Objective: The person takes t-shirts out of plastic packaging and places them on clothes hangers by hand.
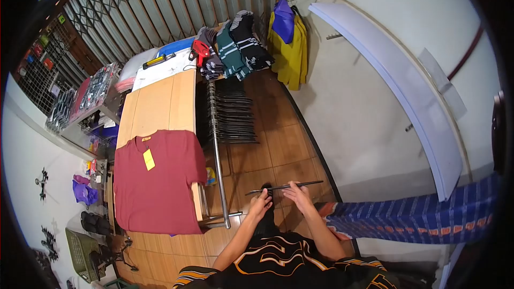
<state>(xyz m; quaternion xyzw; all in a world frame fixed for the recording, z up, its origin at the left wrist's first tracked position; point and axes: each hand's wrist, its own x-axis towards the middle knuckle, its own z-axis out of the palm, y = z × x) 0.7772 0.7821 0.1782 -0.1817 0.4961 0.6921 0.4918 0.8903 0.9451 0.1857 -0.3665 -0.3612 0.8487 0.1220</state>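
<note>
Both my hands are closed on a thin black clothes hanger [278,187], seen nearly edge-on and held level in front of my body. My left hand [259,206] grips it toward its left end, and my right hand [299,196] holds it right of the middle. To the left, a maroon T-shirt [160,187] with a yellow tag [149,159] lies spread flat on the wooden table [158,104]. More black hangers [235,112] hang in a row on the metal rail [216,144] beside the table.
Folded dark and green garments [231,51] lie at the table's far end, near a red tool [201,51] and a yellow-black cutter [155,61]. A yellow garment [290,56] hangs on the wall. Blue patterned cloth [412,214] lies to my right. A green basket [81,254] stands lower left.
</note>
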